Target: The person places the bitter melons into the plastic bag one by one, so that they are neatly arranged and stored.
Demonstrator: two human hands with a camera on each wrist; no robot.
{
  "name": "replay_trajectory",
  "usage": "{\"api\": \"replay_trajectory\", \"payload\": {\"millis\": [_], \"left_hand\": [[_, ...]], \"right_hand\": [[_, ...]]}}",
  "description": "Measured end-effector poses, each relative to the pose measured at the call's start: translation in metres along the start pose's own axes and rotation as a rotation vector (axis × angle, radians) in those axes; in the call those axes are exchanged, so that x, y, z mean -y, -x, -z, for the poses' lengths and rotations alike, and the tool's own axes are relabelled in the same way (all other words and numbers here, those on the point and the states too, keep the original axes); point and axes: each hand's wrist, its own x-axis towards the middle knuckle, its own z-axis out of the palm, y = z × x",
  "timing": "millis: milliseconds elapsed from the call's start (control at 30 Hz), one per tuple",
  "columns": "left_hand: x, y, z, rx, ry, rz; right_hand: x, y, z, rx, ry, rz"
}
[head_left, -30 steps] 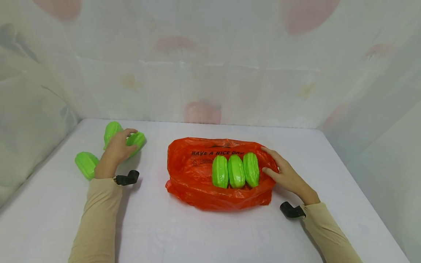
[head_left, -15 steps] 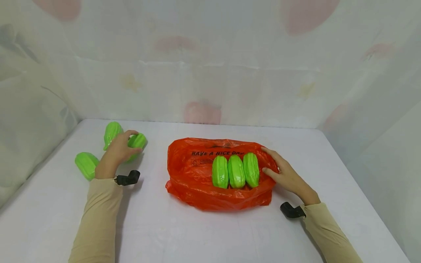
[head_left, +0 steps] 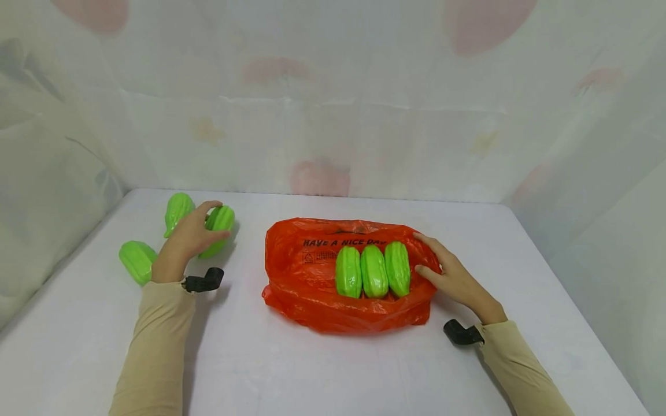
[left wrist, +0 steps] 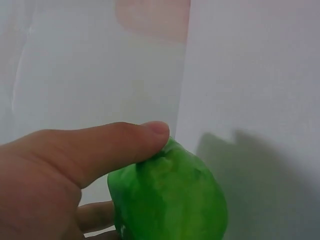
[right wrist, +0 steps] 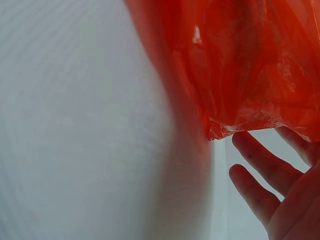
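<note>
My left hand grips a glossy green ribbed fruit at the table's left, its thumb on the near side and its fingers on the far side. In the left wrist view, the thumb presses on one end of the green fruit. A red plastic bag lies mid-table with its mouth spread, and three similar fruits lie side by side inside. My right hand holds the bag's right edge. Several of its fingers show outside the red plastic in the right wrist view.
Two more green fruits are on the white table: one fruit behind the left hand, another fruit to its left. A pale curtain hangs at the table's back. Black camera mounts sit on both wrists.
My left hand has shifted slightly right, and the green fruit in it has tipped more upright and moved a little right. The right hand and the bag stay as they were.
</note>
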Motion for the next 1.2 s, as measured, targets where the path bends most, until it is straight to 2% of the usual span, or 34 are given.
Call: {"api": "replay_trajectory", "payload": {"millis": [267,433,667,967,1200], "left_hand": [[-0.008,0.001,0.002,-0.008,-0.004,-0.029],[-0.014,0.002,0.003,-0.004,0.022,-0.025],[-0.023,0.004,0.004,-0.024,0.057,-0.055],[-0.04,0.01,0.009,-0.045,0.112,-0.094],[-0.057,0.016,0.014,-0.07,0.117,-0.118]], "right_hand": [[0.0,0.0,0.0,-0.002,-0.005,0.007],[0.0,0.0,0.0,0.0,-0.002,0.001],[0.0,0.0,0.0,0.001,-0.004,-0.001],[0.001,0.001,0.001,0.006,-0.008,-0.004],[0.001,0.0,0.001,0.007,-0.008,-0.005]]}}
